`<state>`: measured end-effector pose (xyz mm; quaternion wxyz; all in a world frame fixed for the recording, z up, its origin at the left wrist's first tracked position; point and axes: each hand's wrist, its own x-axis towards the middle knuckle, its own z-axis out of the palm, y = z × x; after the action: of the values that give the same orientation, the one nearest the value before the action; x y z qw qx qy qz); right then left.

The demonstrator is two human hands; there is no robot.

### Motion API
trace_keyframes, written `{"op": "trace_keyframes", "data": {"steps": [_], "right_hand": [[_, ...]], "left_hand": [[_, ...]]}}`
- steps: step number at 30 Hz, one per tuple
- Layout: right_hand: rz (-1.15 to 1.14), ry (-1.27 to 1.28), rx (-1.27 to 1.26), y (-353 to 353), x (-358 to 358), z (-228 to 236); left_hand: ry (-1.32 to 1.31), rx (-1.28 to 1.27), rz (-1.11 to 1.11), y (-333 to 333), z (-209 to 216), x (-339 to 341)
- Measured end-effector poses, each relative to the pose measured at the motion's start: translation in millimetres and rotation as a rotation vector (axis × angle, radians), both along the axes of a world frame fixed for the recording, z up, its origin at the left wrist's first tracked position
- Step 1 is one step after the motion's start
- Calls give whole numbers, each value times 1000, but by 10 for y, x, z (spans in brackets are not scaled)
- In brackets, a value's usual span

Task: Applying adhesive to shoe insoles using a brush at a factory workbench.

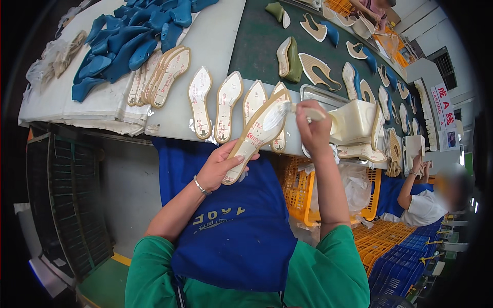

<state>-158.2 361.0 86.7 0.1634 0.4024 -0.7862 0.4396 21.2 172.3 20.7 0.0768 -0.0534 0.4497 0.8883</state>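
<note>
My left hand (216, 167) grips a beige shoe insole (250, 141) by its heel end, tilted with the toe pointing up and to the right. My right hand (314, 131) is closed on a brush (293, 108), whose tip touches the insole's forepart. A wet white coating shows there. Below the raised insole, others lie in a row on the table edge: one insole (200, 105) at the left, a second insole (229, 108) beside it, and more partly covered by the held one. Right of my right hand stands a cream, block-shaped container (354, 120) on a metal tray (319, 93).
Blue shoe lasts (126, 43) are heaped at the far left, near stacked insoles (172, 72). A green conveyor belt (251, 51) carries lasts and insoles. Under the table sits a yellow crate (298, 197). Another person (423, 203) works at the right.
</note>
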Motion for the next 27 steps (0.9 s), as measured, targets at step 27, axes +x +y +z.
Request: {"op": "trace_keyframes", "data": {"steps": [27], "right_hand": [[116,-244,-4,-135,7,250]], "left_hand": [[-31,14,-90,-182,-13,63]]}}
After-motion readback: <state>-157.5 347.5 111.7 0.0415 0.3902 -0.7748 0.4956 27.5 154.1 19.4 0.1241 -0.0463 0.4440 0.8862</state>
